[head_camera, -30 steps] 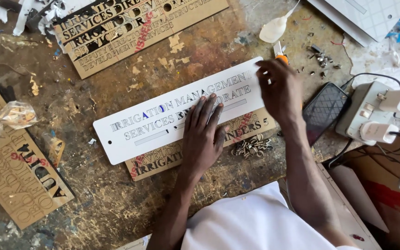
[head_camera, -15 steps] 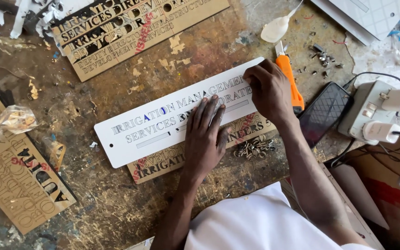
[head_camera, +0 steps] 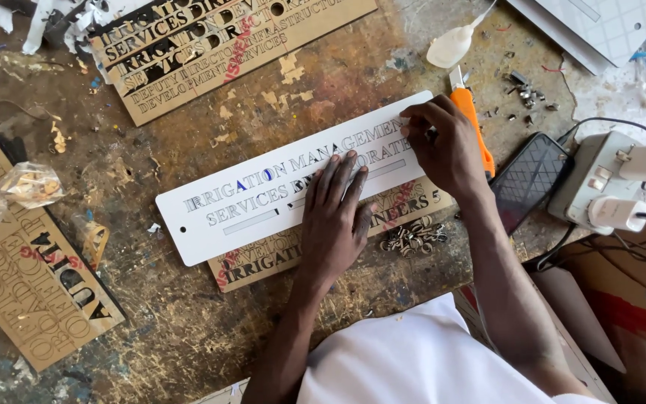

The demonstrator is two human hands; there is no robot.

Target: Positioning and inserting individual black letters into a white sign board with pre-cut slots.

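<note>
White sign plate, long axis rising left-to-right; left hand fingers spread flat on it, right hand fingertips pinching at its upper-right end, orange knife just beyond knuckles.

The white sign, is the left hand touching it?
Touching. The head view shows the left hand lying flat on the white sign, its fingers spread over the letters and no gap under them.
</note>
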